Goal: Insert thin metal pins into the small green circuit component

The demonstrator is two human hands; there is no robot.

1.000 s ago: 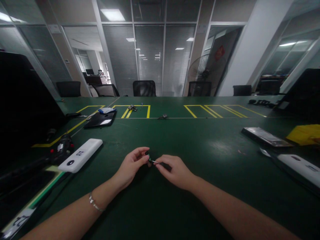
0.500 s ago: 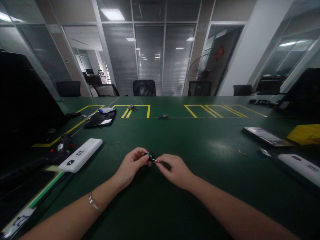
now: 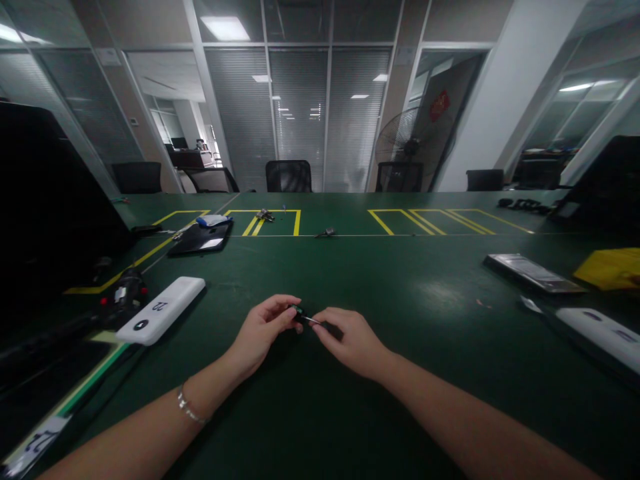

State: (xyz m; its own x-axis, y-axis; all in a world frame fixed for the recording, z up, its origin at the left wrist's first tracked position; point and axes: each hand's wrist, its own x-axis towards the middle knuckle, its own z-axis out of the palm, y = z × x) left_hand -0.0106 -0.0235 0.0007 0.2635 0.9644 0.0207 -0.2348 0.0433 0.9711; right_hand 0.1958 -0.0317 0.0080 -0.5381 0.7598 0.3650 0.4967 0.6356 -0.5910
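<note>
My left hand [image 3: 265,332] is closed, its thumb and fingers pinching a small black piece with a green patch [image 3: 299,311] above the table. My right hand [image 3: 350,340] is closed too, with thumb and forefinger on the end of a thin silvery rod [image 3: 313,321]. The rod lies between the two hands and meets the black piece; whether they are joined I cannot tell. Fingers hide part of both. Farther off on the green table [image 3: 400,280] lie a small dark metallic piece [image 3: 327,232] and a cluster of small metallic parts [image 3: 265,215].
To the left are a white power bank [image 3: 163,310] marked 22, a black tablet-like slab [image 3: 203,238] and a large black screen [image 3: 45,173]. At the right lie a flat grey device [image 3: 533,273], a yellow object [image 3: 610,268] and another white power bank [image 3: 600,333]. Yellow tape marks the table's far part.
The black piece has turned slightly in my left fingers, and less of its green patch shows. Both hands stay in nearly the same place.
</note>
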